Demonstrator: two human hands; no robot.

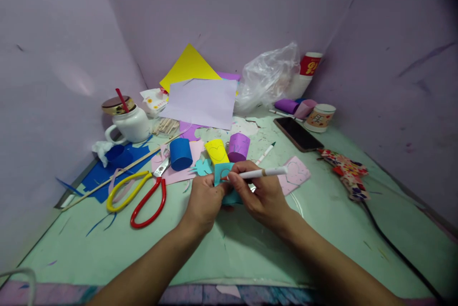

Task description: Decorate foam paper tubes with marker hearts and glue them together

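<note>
My left hand (204, 201) is closed on a piece of light blue craft paper (220, 172) that bears a drawn curve. In my right hand (263, 196) is a white marker (266, 172), its orange-red tip against that paper. Part of the paper hides behind my fingers. Just beyond stand a yellow paper roll (216, 151) with a drawn heart, a purple paper roll (238, 147) with marks on it, and a plain blue roll (181, 154). A light blue paper cutout (203, 167) lies near my left hand. Right of my hands rests pink paper (295, 174) with a heart outline.
Scissors (146, 196) with yellow and red handles lie left, by a long wooden stick (107, 182). A white mug (132, 125) stands behind them. Coloured sheets (203, 101) and a plastic bag (268, 79) are at the back. A phone (297, 133) and paper cup (319, 118) sit right.
</note>
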